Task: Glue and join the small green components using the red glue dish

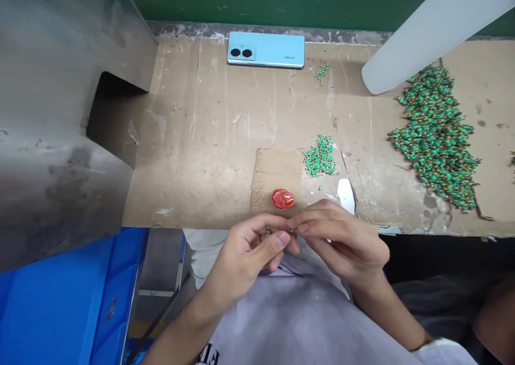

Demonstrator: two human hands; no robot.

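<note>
My two hands meet at the table's front edge, just below a small red dish (282, 199) with something glossy in it. In a fingertip pinch, my right hand (346, 239) holds a tiny green part (292, 230); its exact kind is too small to make out. My left hand (245, 255) is curled with thumb and fingers close together, and more green and gold bits (267, 232) show inside its fingers. The dish stands on a cardboard piece (277, 164). Beside that lies a small heap of green parts (319, 157).
A large pile of green parts with dark and gold ends (438, 140) covers the right side, near a slanting white tube (434, 32). A light blue phone (267, 50) lies at the back. Left are a metal housing (60, 113) and a blue bin (72, 300).
</note>
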